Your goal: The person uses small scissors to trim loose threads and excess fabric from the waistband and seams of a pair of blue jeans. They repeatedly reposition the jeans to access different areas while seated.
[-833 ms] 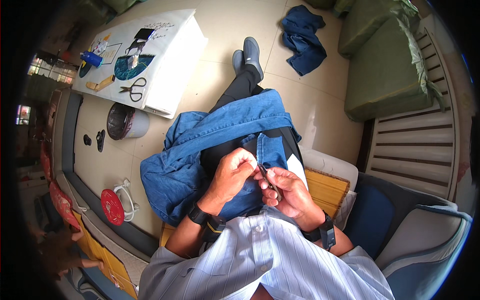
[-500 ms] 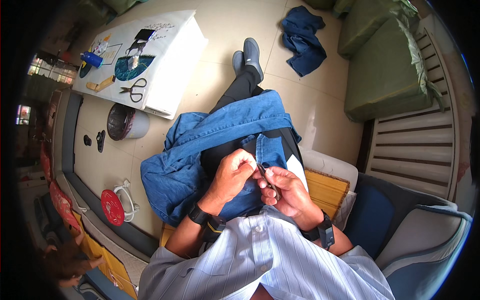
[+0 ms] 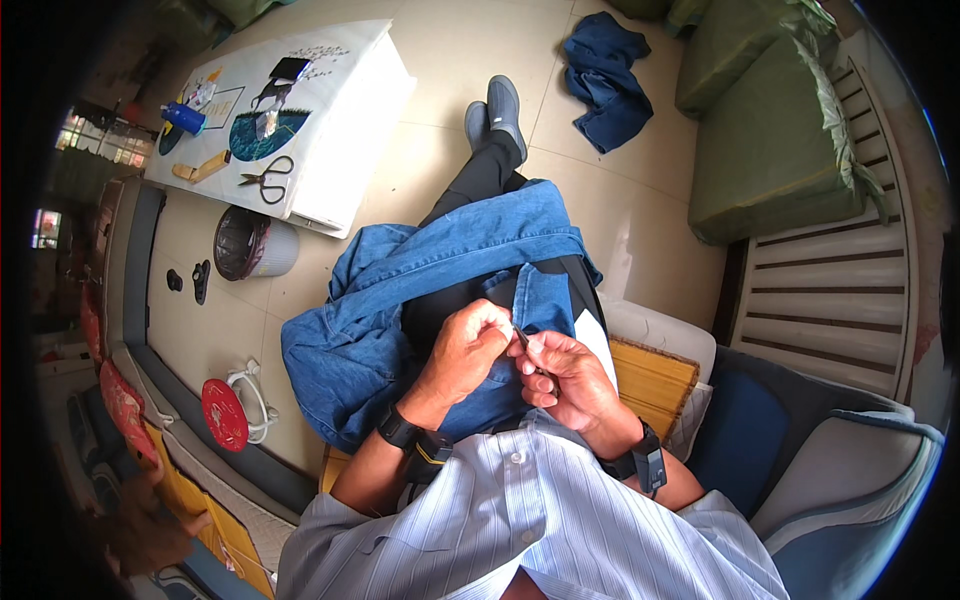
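Note:
A blue denim garment lies bunched across my lap, with a loose denim flap just beyond my fingers. My left hand is closed in a pinch over it; what the fingertips hold is too small to make out. Close beside it, my right hand grips a slim dark metal tool. The tool's tip points at the left fingertips, and its exact kind is unclear because the fingers cover much of it. A white piece shows beyond my right hand, at the edge of my lap.
Scissors, a blue bottle and a yellowish strip lie on the white-covered table. Below stands a lined bin. A red-topped stool is at left; another denim piece lies on the floor. Another person appears lower left.
My right hand has tilted the dark tool slightly, and less of it shows. My left hand stays nearly still. The other person at lower left has shifted position.

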